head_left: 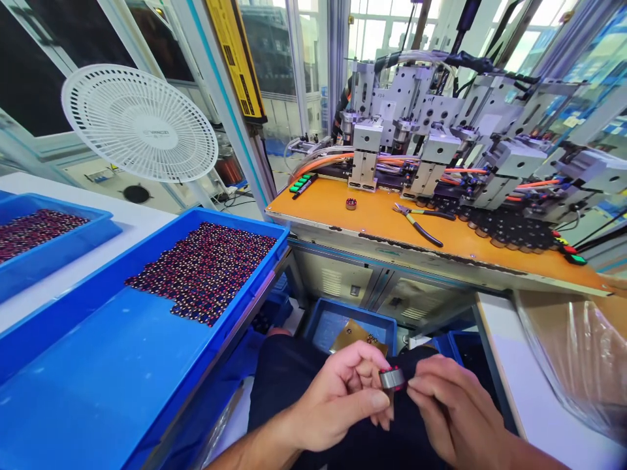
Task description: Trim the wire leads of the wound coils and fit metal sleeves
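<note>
Over my lap, my left hand [337, 395] holds a small motor stator [392, 379] between thumb and curled fingers. The stator is a short grey metal ring with red bits on its top and bottom edges, turned partly on its side. From the other side my right hand [455, 405] has thumb and fingertips pinched together at the ring's right edge. Whether those fingertips also grip something finer is too small to tell. Another stator [351, 203] of similar look sits alone on the orange worktop.
At left a blue tray [98, 375] bears a dense layer of small parts [206, 267]. Pliers [418, 219] lie on the orange worktop [313, 212] before a row of metal fixtures [434, 153]. A blue bin [318, 316] stands below. A white fan [140, 124] is behind.
</note>
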A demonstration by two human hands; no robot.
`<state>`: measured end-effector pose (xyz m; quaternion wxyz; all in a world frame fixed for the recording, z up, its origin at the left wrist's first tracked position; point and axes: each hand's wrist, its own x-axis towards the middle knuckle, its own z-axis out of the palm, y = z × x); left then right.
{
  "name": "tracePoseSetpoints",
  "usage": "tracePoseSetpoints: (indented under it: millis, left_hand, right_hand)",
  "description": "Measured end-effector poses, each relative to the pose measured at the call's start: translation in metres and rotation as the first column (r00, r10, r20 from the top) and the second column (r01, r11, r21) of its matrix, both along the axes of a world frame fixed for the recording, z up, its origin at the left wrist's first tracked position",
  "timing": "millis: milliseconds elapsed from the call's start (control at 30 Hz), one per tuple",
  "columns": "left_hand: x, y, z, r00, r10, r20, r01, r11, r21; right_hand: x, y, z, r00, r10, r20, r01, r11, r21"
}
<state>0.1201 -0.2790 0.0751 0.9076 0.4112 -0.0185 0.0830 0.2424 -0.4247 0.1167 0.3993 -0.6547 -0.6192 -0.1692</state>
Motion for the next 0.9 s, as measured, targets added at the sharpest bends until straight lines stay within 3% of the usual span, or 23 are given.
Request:
tracePoseSetpoints:
  millis: [167,300,367,433,533,767,900]
  left_hand:
    - [0.000,0.001,0.006,0.989,0.075,0.124,-0.067,0.995,-0.075]
    - [0.003,0.004,0.010,0.989,0.114,0.089,-0.093,0.972,-0.215]
    - [0.007,0.004,0.009,0.999,0.049,0.006,-0.047,0.976,-0.214]
    - [0.010,0.002,0.004,0.994,-0.094,-0.056,0.081,0.978,-0.193]
    - [0.013,-0.001,-0.005,0.973,-0.227,-0.051,0.215,0.960,-0.177]
    - [0.007,0.000,-0.002,0.997,-0.073,0.013,0.074,0.995,-0.073]
    - [0.006,0.000,0.006,0.998,0.047,0.041,-0.044,0.997,-0.068]
  right_hand:
    - [-0.007,0.008,0.005,0.989,-0.054,-0.139,0.053,0.999,-0.014]
    - [-0.011,0.012,0.008,0.961,0.017,-0.277,-0.015,1.000,0.009]
    - [-0.013,0.012,0.008,0.954,0.057,-0.295,-0.048,0.998,0.039]
    - [-0.015,0.011,0.007,0.949,0.054,-0.311,-0.042,0.998,0.047]
    - [-0.015,0.008,0.007,0.951,0.042,-0.308,-0.035,0.999,0.027]
    - [-0.011,0.005,0.011,0.978,-0.081,-0.191,0.080,0.997,-0.012]
    - [-0.010,0.008,0.015,0.963,-0.047,-0.267,0.032,0.998,-0.059]
